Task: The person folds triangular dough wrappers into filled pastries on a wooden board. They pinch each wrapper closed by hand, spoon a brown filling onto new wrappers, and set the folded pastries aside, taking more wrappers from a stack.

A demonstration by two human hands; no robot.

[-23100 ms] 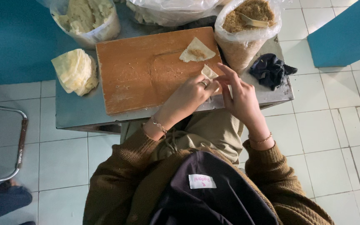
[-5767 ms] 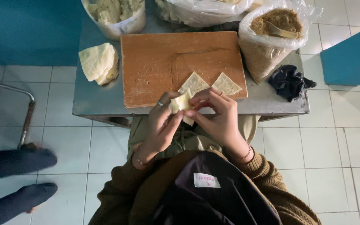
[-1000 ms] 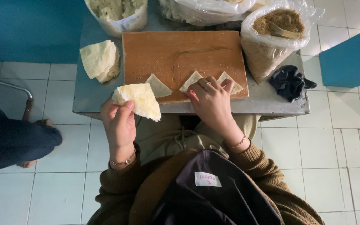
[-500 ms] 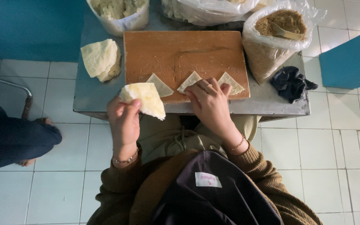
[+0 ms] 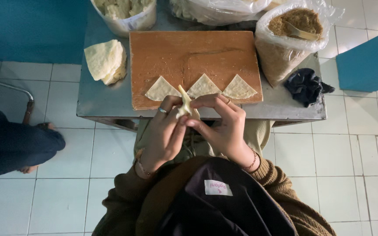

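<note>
My left hand [image 5: 162,135] and my right hand [image 5: 224,126] meet just below the near edge of the wooden board [image 5: 193,57]. Both pinch a thin pale dough wrapper [image 5: 184,102], held upright between the fingertips. Three flat triangular wrappers lie in a row along the board's near edge: one at the left [image 5: 160,89], one in the middle [image 5: 203,86], one at the right [image 5: 239,88]. The board rests on a small metal table [image 5: 97,100].
A stack of pale wrappers [image 5: 105,60] lies left of the board. A bag of brown filling with a spoon [image 5: 292,37] stands at the right, a dark cloth [image 5: 306,86] beside it. Plastic bags [image 5: 125,13] sit at the back. Another person's leg [image 5: 18,144] is at the left.
My left hand, which held a stack of wrappers off to the left, has come in to meet my right hand. Both now hold one wrapper, and a third triangle lies on the board.
</note>
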